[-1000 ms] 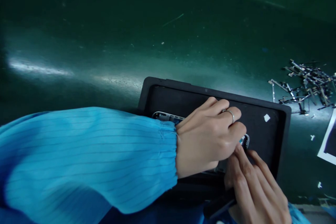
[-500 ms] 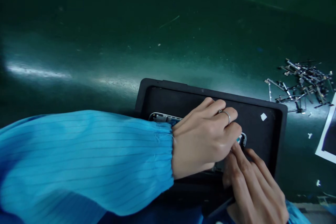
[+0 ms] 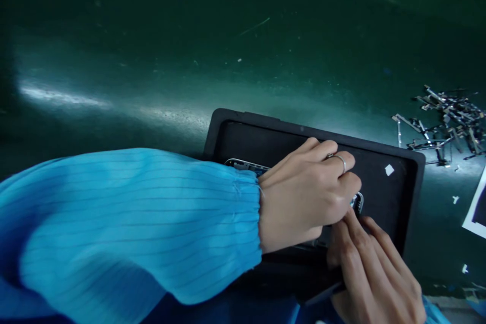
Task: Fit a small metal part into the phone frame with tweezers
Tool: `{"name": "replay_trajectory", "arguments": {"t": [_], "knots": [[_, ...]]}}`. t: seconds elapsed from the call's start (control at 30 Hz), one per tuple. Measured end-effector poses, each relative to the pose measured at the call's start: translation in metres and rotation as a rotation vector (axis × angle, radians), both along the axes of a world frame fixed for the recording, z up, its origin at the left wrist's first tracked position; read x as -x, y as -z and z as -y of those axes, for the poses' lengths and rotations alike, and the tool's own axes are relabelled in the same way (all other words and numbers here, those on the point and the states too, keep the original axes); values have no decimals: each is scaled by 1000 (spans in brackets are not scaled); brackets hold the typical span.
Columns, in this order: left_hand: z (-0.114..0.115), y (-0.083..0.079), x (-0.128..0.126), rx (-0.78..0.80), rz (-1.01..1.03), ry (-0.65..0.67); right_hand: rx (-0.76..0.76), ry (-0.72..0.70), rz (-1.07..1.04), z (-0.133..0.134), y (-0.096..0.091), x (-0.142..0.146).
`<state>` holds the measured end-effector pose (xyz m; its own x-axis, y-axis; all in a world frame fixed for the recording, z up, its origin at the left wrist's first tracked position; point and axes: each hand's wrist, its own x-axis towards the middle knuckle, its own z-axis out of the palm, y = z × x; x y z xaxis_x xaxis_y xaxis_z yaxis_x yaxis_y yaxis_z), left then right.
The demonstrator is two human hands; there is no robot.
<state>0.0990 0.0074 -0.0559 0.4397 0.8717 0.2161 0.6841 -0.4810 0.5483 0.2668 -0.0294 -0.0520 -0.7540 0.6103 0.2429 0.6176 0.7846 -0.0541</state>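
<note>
Framed device (image 3: 248, 166) lies in black tray (image 3: 330, 135) on worktop (image 3: 152, 50). Our left hand (image 3: 309, 195) curls over it; right hand (image 3: 374, 271) bends at its right end. Fingertips hidden; we cannot tell either grip's hold.

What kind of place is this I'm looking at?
Probably an electronics assembly or repair workbench: what looks like a phone frame sits in a black tray, and a heap of thin, flex-cable-like parts lies on the green work surface.
</note>
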Motion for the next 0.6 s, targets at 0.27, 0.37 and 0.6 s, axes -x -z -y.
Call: {"name": "replay_trajectory", "arguments": {"t": [0.27, 0.37, 0.6], "knots": [[-1, 0, 1, -28, -12, 31, -43, -31, 29, -1, 0, -1], [-2, 1, 0, -45, -27, 42, -54, -34, 56, -1, -2, 0], [-5, 1, -2, -116, -113, 19, -119, -139, 89, -9, 0, -5]]}}
